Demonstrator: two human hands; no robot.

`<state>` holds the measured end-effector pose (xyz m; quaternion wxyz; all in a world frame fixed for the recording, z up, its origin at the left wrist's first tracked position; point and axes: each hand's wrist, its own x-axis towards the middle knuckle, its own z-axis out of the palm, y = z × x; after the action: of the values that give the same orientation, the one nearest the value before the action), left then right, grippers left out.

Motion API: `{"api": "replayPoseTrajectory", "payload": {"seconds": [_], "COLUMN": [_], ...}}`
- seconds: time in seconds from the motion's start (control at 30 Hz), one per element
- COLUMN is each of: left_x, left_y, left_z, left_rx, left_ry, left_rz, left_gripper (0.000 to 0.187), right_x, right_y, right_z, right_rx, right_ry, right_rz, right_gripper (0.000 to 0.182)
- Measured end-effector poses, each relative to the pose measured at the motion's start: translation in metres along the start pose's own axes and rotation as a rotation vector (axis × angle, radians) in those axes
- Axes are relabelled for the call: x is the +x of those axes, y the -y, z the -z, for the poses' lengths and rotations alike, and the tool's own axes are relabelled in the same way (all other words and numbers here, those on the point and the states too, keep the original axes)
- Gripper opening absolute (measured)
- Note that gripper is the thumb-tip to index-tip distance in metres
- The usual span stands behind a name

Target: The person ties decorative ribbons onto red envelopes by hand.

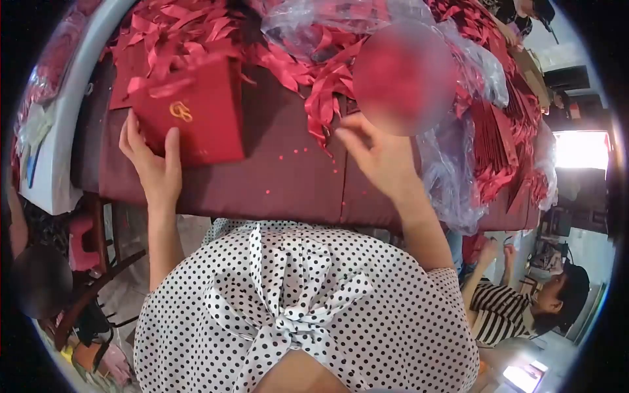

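My left hand (152,157) grips the lower left corner of a red paper bag (206,121) with a gold emblem, its thumb on the front face. The bag stands tilted on the dark red cloth-covered table (295,187), with a ribbon at its top. My right hand (380,154) is over the table to the right, thumb and forefinger close together beside the hanging ends of red ribbons (321,108). Whatever is between those fingertips is too small to make out.
More red ribbons (177,29) lie behind the bag. Clear plastic wrap (449,170) and stacked red bags (491,141) are on the right. Small red dots are scattered on the cloth. At the lower right sits a person in a striped top (501,311). A blurred patch covers part of the ribbons.
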<state>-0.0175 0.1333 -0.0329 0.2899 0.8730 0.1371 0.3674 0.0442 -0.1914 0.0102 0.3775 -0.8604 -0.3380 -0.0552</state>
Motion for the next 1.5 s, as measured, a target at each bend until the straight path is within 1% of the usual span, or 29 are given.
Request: {"api": "replayPoseTrajectory", "payload": {"seconds": [0.07,0.13,0.17,0.27,0.3,0.33,0.37,0.4,0.43,0.47,0.5,0.57,0.6,0.67,0.7,0.73,0.8,0.83,0.93,0.97,1.03,1.1,1.13,1.2,1.3,1.33,1.4,1.47,1.5], "left_x": [-0.009,-0.013,-0.014,-0.013,-0.012,-0.012,-0.010,-0.007,-0.007,-0.011,-0.010,-0.006,-0.010,0.002,0.010,0.024,0.051,0.061,0.076,0.075,0.065,0.055,0.051,0.052,0.050,0.050,0.052,0.052,0.053], "left_y": [-0.008,-0.012,-0.013,-0.001,-0.003,-0.004,-0.015,-0.020,-0.020,-0.007,-0.011,-0.019,-0.021,-0.017,-0.008,-0.006,-0.004,-0.001,0.010,0.014,0.009,0.008,0.008,0.005,0.021,0.022,0.029,0.033,0.029], "left_z": [-0.003,-0.004,-0.002,-0.001,0.004,0.007,0.010,0.014,0.016,0.013,0.014,0.015,0.005,-0.004,-0.009,-0.008,-0.006,-0.015,-0.024,-0.027,-0.028,-0.030,-0.030,-0.019,-0.017,-0.016,-0.021,-0.027,-0.025], "left_rx": [-0.004,-0.052,-0.075,-0.179,-0.132,-0.249,-0.311,-0.351,-0.347,-0.136,-0.045,-0.002,-0.094,-0.278,-0.313,-0.312,-0.014,0.008,-0.008,-0.069,-0.107,-0.158,-0.169,-0.209,-0.460,-0.544,-0.527,-0.511,-0.492], "left_ry": [0.025,-0.013,-0.005,0.066,0.124,0.151,0.146,0.176,0.223,0.208,0.197,0.248,0.247,0.183,0.173,0.159,0.088,0.122,0.179,0.207,0.198,0.216,0.223,0.249,0.300,0.313,0.363,0.333,0.322], "left_rz": [-0.020,-0.070,-0.029,0.074,0.150,0.167,0.261,0.317,0.357,0.265,0.239,0.219,0.219,0.292,0.205,0.198,0.033,0.074,0.145,0.182,0.138,0.138,0.143,0.241,0.400,0.455,0.504,0.472,0.574], "left_gripper": [0.067,0.071,0.072,0.082,0.086,0.090,0.093,0.095,0.097,0.098,0.097,0.095,0.093,0.092,0.091,0.091,0.091,0.094,0.099,0.103,0.105,0.108,0.108,0.107,0.101,0.100,0.097,0.095,0.087], "right_x": [0.008,0.022,0.027,0.049,0.055,0.057,0.056,0.058,0.052,0.048,0.050,0.067,0.070,0.094,0.104,0.114,0.132,0.136,0.144,0.142,0.129,0.120,0.116,0.109,0.103,0.101,0.109,0.125,0.129], "right_y": [-0.016,-0.031,-0.037,-0.024,-0.017,-0.001,0.016,0.027,0.029,0.024,0.020,0.032,0.031,0.036,0.029,0.027,0.026,0.025,0.030,0.025,0.026,0.027,0.025,0.024,0.027,0.027,0.033,0.029,0.027], "right_z": [0.012,0.022,0.024,0.029,0.026,0.021,0.019,0.009,-0.010,-0.035,-0.056,-0.078,-0.087,-0.102,-0.115,-0.124,-0.135,-0.134,-0.129,-0.125,-0.123,-0.121,-0.119,-0.113,-0.113,-0.122,-0.136,-0.147,-0.151], "right_rx": [-0.090,-0.356,-0.417,-0.494,-0.359,0.017,0.379,0.364,0.233,0.103,-0.061,-0.070,-0.077,-0.085,-0.016,-0.015,0.127,0.119,0.037,0.110,0.198,0.140,0.007,-0.191,-0.094,-0.056,0.070,0.239,0.267], "right_ry": [-0.043,-0.100,-0.080,-0.021,-0.015,0.156,0.343,0.496,0.438,0.368,0.233,0.252,0.077,-0.026,-0.082,-0.087,-0.184,-0.209,-0.227,-0.186,-0.163,-0.164,-0.138,-0.102,0.003,-0.093,-0.191,-0.218,-0.232], "right_rz": [-0.060,0.039,0.047,0.197,0.246,-0.061,-0.368,-0.453,-0.299,-0.145,0.072,0.082,0.213,0.124,0.061,0.075,0.002,-0.015,-0.097,-0.143,-0.167,-0.136,-0.160,-0.219,-0.325,-0.213,-0.104,-0.068,-0.051], "right_gripper": [0.018,0.033,0.048,0.051,0.059,0.065,0.071,0.079,0.080,0.082,0.084,0.083,0.076,0.073,0.073,0.073,0.077,0.085,0.094,0.100,0.101,0.102,0.102,0.100,0.099,0.096,0.093,0.091,0.091]}}
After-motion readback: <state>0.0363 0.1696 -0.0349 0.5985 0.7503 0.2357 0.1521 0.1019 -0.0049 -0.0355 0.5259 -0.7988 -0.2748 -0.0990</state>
